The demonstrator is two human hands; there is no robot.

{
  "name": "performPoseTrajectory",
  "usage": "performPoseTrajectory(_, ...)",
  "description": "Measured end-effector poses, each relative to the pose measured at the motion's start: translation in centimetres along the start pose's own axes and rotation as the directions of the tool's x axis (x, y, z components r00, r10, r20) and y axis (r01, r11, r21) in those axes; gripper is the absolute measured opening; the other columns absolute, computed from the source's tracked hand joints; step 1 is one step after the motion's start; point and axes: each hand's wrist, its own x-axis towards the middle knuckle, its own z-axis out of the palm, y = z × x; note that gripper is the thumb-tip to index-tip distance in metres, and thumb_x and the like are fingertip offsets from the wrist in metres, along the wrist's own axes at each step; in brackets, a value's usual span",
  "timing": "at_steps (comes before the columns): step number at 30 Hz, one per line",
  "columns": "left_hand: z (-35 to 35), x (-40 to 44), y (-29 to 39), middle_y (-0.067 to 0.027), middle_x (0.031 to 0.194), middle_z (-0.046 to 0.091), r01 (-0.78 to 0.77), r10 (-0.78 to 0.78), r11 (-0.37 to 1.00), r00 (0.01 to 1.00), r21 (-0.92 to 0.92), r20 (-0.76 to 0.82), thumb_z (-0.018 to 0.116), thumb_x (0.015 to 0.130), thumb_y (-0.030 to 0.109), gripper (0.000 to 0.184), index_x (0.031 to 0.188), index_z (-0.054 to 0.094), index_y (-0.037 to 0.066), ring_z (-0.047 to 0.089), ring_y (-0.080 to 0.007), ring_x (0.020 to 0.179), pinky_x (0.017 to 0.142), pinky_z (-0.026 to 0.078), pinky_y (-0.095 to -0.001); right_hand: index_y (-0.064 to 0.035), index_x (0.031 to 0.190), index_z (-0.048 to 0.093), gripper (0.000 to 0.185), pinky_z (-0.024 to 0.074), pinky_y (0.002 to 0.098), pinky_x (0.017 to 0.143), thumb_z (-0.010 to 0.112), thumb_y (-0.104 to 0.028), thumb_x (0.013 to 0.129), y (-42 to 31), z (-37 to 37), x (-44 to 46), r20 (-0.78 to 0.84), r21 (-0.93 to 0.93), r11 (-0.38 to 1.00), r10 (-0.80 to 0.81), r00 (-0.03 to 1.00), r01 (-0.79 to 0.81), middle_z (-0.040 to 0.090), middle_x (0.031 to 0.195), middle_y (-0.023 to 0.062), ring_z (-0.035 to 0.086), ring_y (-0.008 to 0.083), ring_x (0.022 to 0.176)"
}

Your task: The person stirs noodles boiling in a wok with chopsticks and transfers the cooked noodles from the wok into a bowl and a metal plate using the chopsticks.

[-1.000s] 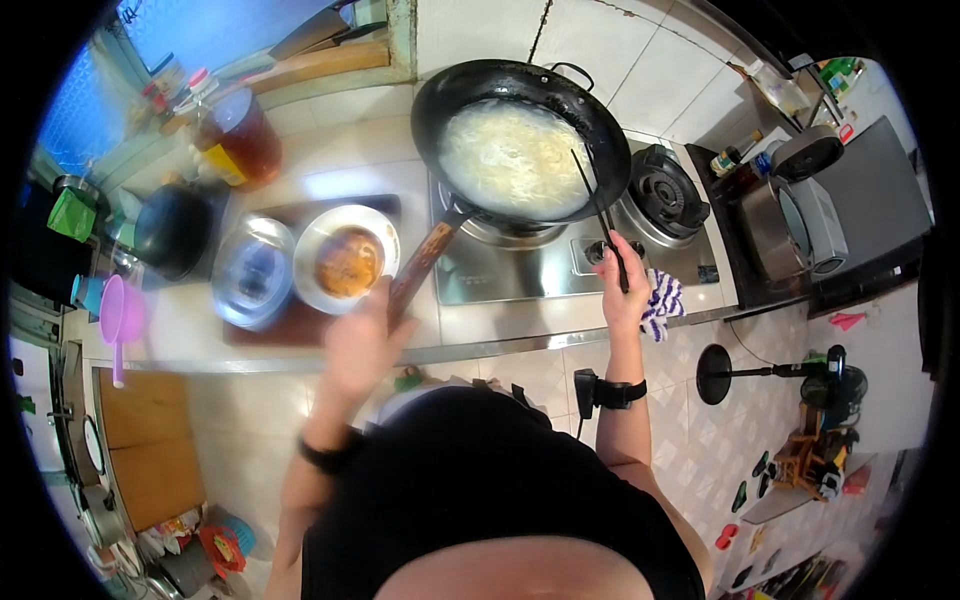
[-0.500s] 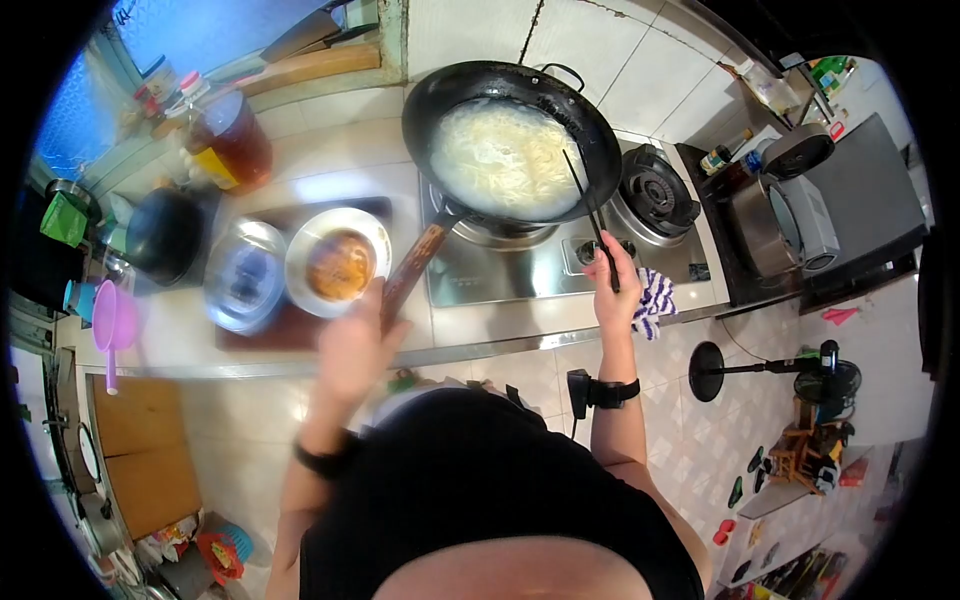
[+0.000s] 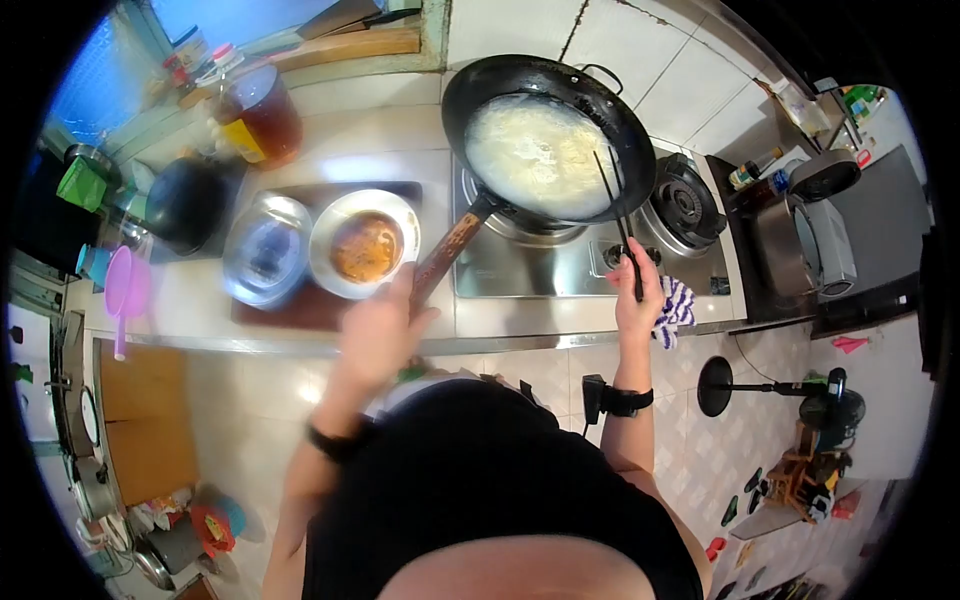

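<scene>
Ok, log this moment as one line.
left hand: blurred at wok handle, grip unclear | right hand: holds chopsticks, tips over wok | wok: pale food in cloudy liquid | bowl: orange-brown food

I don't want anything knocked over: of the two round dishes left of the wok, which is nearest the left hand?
The white bowl of orange-brown food, right beside the left hand; the clear, bluish dish sits farther left.

White tiles with dark, grimy grout run up behind the surface, and there's a window glowing blue in a worn greenish frame. Shiny pale floor tiles below, a wooden cabinet door, plus a black fan standing off right.
</scene>
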Motion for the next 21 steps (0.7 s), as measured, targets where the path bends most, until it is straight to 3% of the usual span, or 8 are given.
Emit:
performPoseTrajectory(12, -0.18, 0.05, 0.12, -0.0183, 0.087, 0.065, 0.019, -0.019, 1.0, 0.999, 0.006, 0.035, 0.064, 0.082, 0.029, 0.059, 0.13, 0.043, 0.002, 0.063, -0.0358, 0.074, 0.065, 0.05, -0.0447, -0.0028, 0.123, 0.058, 0.03, 0.048, 0.0211, 0.063, 0.057, -0.012, 0.094, 0.19, -0.22, 0.07, 0.023, -0.074, 0.997, -0.012, 1.0, 0.014, 0.061, 0.076, 0.0015, 0.056, 0.0065, 0.065)
performPoseTrajectory(19, -0.16, 0.06, 0.07, -0.0175, 0.086, 0.065, 0.027, -0.028, 1.0, 0.999, 0.007, 0.039, 0.065, 0.081, 0.029, 0.059, 0.129, 0.044, 0.002, 0.063, -0.0356, 0.072, 0.064, 0.05, -0.0446, -0.0029, 0.122, 0.058, 0.03, 0.047, 0.0208, 0.062, 0.056, -0.011, 0.094, 0.21, -0.02, 0.09, 0.014, -0.021, 1.0, -0.019, 1.0, 0.019, 0.06, 0.076, 0.0014, 0.056, 0.0064, 0.065)
performPoseTrajectory(21, -0.06, 0.06, -0.05, -0.0211, 0.084, 0.064, -0.001, 0.001, 1.0, 1.0, -0.009, 0.011, 0.07, 0.079, 0.031, 0.064, 0.128, 0.044, -0.001, 0.064, -0.0372, 0.073, 0.061, 0.051, -0.0431, -0.0028, 0.122, 0.059, 0.03, 0.0469, 0.0209, 0.062, 0.056, -0.011, 0.094, 0.03, -0.08, 0.03, 0.011, -0.019, 0.999, -0.025, 1.0, 0.026, 0.061, 0.076, 0.0016, 0.056, 0.0064, 0.065)
